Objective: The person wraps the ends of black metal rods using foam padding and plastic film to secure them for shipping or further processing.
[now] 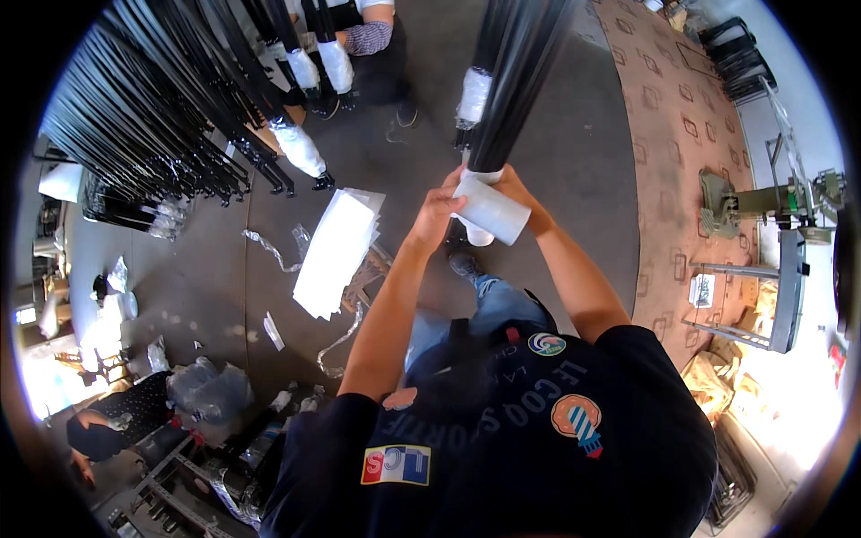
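In front of me a bundle of long black tubes stands upright, its lower end covered in white wrapping. A whitish roll of plastic film lies slantwise across that end. My left hand is closed on the roll's left end, thumb and fingers against it. On the other side my right hand reaches behind the roll, close against the bundle; its fingers are hidden. Just beyond, another black bundle carries a band of clear film.
Many black tubes lean in rows at the far left, a few with wrapped ends. White sheets rest on a small stool to my left. A co-worker's sleeve shows at the top; another person bends at lower left. A green machine stands right.
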Available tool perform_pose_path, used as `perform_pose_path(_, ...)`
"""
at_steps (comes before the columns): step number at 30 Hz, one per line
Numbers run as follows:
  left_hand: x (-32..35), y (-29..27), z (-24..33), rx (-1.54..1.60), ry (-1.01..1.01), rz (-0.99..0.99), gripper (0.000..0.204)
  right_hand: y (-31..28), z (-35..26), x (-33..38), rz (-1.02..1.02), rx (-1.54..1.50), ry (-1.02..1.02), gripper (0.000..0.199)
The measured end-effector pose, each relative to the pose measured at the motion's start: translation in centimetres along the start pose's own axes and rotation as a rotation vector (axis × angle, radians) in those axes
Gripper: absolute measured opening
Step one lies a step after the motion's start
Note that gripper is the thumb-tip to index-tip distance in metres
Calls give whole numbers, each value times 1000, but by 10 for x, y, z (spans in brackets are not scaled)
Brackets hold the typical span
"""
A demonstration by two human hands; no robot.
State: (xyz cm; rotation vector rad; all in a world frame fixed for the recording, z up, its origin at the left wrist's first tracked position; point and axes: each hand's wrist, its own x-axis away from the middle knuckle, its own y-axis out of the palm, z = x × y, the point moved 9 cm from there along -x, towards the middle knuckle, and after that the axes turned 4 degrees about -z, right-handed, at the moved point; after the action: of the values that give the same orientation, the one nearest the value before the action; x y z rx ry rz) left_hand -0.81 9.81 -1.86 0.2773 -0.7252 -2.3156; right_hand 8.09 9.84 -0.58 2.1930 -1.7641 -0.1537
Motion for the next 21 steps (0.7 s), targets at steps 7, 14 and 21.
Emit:
perform_pose_path(7,-17,26,-10,-153,-96,-32,38,-30,31,25,38,-149,-62,24)
perform_pose_path(14,-22,25,-16,-300,-75,-7,40,-68,5,71,206,-365,-114,19)
perform_pose_path(21,-14,18,-29,-176,-77,45,40,-19,3,111,-73,21,16,56)
